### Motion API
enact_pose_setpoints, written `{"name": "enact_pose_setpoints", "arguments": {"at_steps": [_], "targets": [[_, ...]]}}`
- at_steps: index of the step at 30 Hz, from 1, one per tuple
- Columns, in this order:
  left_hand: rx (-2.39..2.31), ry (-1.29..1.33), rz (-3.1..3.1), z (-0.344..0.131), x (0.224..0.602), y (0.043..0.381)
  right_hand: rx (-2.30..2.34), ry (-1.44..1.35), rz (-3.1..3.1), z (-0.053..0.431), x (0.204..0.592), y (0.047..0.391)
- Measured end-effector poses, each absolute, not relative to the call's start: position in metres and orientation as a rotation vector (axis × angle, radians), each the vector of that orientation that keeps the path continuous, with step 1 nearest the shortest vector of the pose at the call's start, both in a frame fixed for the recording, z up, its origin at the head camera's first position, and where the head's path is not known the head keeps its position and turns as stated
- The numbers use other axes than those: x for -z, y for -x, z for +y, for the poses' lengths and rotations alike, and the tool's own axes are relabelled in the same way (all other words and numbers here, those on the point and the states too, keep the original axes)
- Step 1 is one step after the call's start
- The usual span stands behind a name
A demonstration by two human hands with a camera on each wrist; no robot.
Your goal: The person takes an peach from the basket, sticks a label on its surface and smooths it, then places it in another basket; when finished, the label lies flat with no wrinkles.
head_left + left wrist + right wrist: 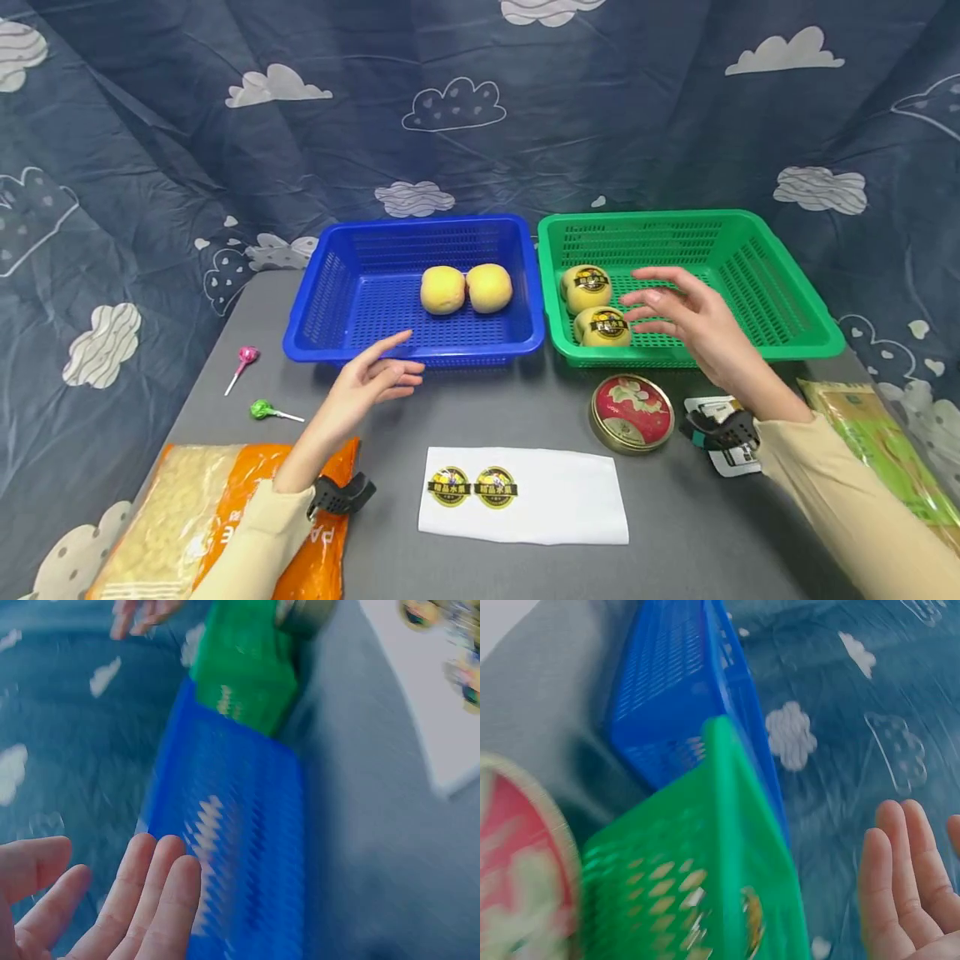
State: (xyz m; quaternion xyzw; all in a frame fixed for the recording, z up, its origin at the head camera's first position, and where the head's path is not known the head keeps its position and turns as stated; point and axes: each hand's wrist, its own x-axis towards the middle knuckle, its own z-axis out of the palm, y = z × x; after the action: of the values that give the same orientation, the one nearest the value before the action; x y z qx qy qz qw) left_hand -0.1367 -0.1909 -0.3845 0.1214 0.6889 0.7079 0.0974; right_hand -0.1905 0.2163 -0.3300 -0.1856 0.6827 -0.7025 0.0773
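Observation:
My left hand hovers in front of the near rim of the blue basket, its fingers loosely spread and holding nothing. Two plain yellow fruits lie side by side in that basket. Above the green basket, my right hand hangs with relaxed fingers just right of two fruits. Both the rear labelled fruit and the front labelled fruit carry a black-and-gold sticker. On the table, a white sheet bears two similar stickers. Both wrist views show empty, outstretched fingers.
A round red tin stands before the green basket. Left lie a pink lollipop, a green lollipop and an orange bag. Right are a white card, partly under the right wrist, and a green packet.

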Motion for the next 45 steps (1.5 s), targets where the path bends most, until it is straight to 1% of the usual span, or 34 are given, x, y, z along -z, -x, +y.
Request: {"name": "enact_pose_setpoints", "arguments": {"at_steps": [3,8,13,19,27,35,41,45], "targets": [[-2.127,-0.256,2.032,-0.204,0.397,0.131,2.096,0.627,2.019,0.190,0.323,0.212],[-2.198,-0.125,2.013,-0.215,0.407,0.136,1.981,0.667,2.065,0.139,0.317,0.250],[-2.269,-0.032,2.000,-0.217,0.412,0.144,1.854,0.643,2.106,0.093,0.323,0.282],[-2.332,0.001,2.003,-0.214,0.416,0.148,1.730,0.531,2.150,0.062,0.338,0.308],[-2.400,-0.032,2.050,-0.208,0.418,0.149,1.586,0.360,2.178,0.040,0.356,0.319],[-2.474,-0.091,2.040,-0.206,0.425,0.151,1.374,0.271,2.188,0.030,0.363,0.318],[-2.459,-0.161,2.070,-0.209,0.433,0.152,1.271,0.145,2.110,0.024,0.367,0.317],[-2.482,-0.192,2.047,-0.221,0.462,0.165,1.311,0.078,2.086,0.020,0.371,0.317]]}}
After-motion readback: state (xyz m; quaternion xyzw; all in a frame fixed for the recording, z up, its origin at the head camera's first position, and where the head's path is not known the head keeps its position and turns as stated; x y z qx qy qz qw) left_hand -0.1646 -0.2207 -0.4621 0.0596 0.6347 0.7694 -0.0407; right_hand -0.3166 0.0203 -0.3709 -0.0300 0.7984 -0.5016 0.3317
